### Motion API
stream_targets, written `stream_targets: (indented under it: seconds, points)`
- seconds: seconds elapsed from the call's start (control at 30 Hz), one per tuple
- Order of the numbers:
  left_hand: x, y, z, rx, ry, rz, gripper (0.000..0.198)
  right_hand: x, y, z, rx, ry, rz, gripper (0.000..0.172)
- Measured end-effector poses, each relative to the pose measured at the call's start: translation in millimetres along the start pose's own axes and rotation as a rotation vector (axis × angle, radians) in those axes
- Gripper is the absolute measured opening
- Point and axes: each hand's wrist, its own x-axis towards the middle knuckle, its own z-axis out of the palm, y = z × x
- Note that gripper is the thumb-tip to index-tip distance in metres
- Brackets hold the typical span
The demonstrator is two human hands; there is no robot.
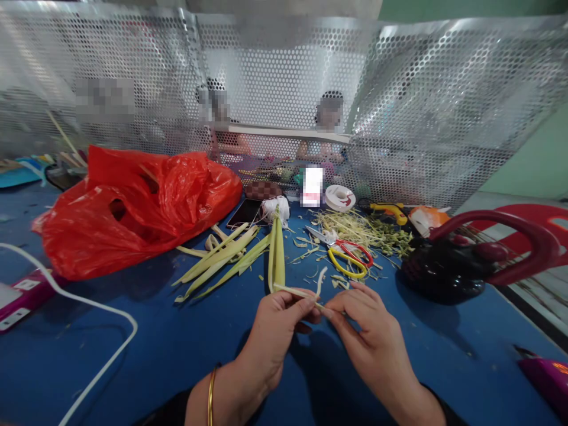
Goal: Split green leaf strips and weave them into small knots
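Note:
My left hand [273, 331] and my right hand [368, 328] meet low in the middle of the view, fingers pinched on a thin pale-green leaf strip [296, 291] that runs between them. A short curl of the strip [321, 279] sticks up above the fingertips. A gold bangle sits on my left wrist. Just beyond the hands lie long folded palm leaves [277, 254] and more loose leaves [222, 257] on the blue table [177, 349].
A red plastic bag [133, 204] lies at the left, scissors with red and yellow handles [348, 257] and leaf trimmings [364, 231] at centre right, a dark basket with a maroon handle [461, 263] at the right. A white cable [89, 307] crosses the left. Other people sit behind the perforated screen [399, 106].

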Motion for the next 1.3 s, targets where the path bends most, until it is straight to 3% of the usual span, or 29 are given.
stream_targets:
  seconds: [0.13,0.3,0.47,0.7,0.83,0.97,1.1,1.3]
  points:
    - [-0.9,4.1,-0.6,-0.017,-0.013,-0.038,0.021,1.3,2.4,1.9,0.147,-0.013,0.181,0.021]
    - [-1.9,6.0,1.3,0.039,-0.056,0.024,0.026,5.6,1.0,7.6,0.479,-0.017,0.457,0.022]
    - [-0.3,2.2,4.9,0.020,-0.064,0.118,0.021,5.0,-1.6,11.9,0.710,0.018,0.546,0.016]
    - [1.0,1.0,3.3,0.079,-0.094,0.123,0.019,2.8,-1.9,12.8,0.862,0.074,0.619,0.014]
    - [-0.2,1.5,4.0,0.097,-0.085,0.103,0.020,3.1,-2.7,13.1,0.841,0.059,0.577,0.013]
    - [0.0,2.0,6.3,0.076,-0.075,0.081,0.025,3.1,-4.8,13.5,0.788,0.041,0.444,0.010]
    - [1.8,2.2,6.4,0.056,-0.072,0.072,0.028,1.3,-6.2,14.4,0.644,0.078,0.297,0.005]
    - [-0.6,4.4,6.3,0.040,-0.037,0.060,0.028,-0.1,-5.5,13.5,0.455,0.092,0.131,0.011]
